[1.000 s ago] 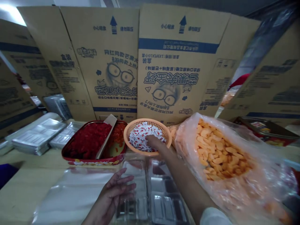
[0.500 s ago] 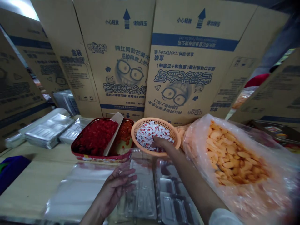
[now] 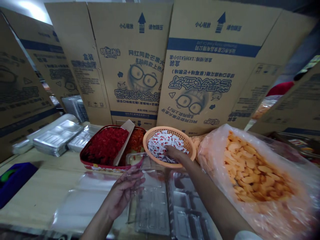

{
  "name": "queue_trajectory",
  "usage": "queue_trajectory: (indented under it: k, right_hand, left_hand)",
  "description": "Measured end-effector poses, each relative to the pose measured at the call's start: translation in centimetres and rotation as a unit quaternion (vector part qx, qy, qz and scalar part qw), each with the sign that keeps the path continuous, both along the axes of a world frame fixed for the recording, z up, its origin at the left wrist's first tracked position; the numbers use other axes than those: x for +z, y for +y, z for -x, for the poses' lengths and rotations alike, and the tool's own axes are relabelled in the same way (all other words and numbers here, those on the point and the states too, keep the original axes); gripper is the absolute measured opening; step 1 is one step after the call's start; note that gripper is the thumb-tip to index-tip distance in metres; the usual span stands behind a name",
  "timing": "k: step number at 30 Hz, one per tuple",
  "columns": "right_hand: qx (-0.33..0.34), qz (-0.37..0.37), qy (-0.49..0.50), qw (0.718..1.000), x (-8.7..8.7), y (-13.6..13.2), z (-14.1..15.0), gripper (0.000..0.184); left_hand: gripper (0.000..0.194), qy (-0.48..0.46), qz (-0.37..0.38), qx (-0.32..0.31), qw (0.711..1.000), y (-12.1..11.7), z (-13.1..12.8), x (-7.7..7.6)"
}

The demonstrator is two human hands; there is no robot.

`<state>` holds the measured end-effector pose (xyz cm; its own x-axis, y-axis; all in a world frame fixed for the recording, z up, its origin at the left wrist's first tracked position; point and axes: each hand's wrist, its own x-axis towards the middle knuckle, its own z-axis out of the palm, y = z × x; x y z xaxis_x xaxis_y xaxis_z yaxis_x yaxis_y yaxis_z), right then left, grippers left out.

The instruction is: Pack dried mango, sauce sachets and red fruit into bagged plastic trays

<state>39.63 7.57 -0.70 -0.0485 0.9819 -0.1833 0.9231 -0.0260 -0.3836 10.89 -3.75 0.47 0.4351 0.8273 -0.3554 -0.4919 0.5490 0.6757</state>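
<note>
Printed cardboard cartons [image 3: 132, 40] stand behind an open plastic bag [image 3: 272, 216] of orange slices [image 3: 252, 170], compartmented clear trays [image 3: 153, 203] and a perforated basket [image 3: 192, 150]. Left hand [image 3: 125, 190]: fingers half-spread beside the trays, grip unclear. Right hand [image 3: 173, 153]: fingers dipped among white sachets [image 3: 162, 138] in the basket, spread and grip hidden.

Cartons [image 3: 135, 40] are walling off the back; the bag [image 3: 215, 150] is barring the right, the tin [image 3: 100, 165] the basket's [image 3: 161, 162] left. Above the trays [image 3: 152, 210], room is opening between left hand [image 3: 126, 186] and right hand [image 3: 172, 152]. Bare table [image 3: 47, 186] is stretching left of the sheets [image 3: 82, 203].
</note>
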Motion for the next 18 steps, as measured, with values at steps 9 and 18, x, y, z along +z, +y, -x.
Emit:
queue_trajectory:
  k: [9, 18]
  right_hand:
    - [0.126, -0.043, 0.177, 0.975, 6.0, -3.3, 3.9, 0.027]
    - [0.282, -0.064, 0.124, 0.949, 7.6, -7.3, 11.5, 0.008]
  left_hand:
    - [0.036, -0.026, 0.024, -0.013, 0.999, 1.5, -0.6, 0.9]
    - [0.043, -0.065, 0.016, -0.006, 0.998, 1.8, -1.4, 0.8]
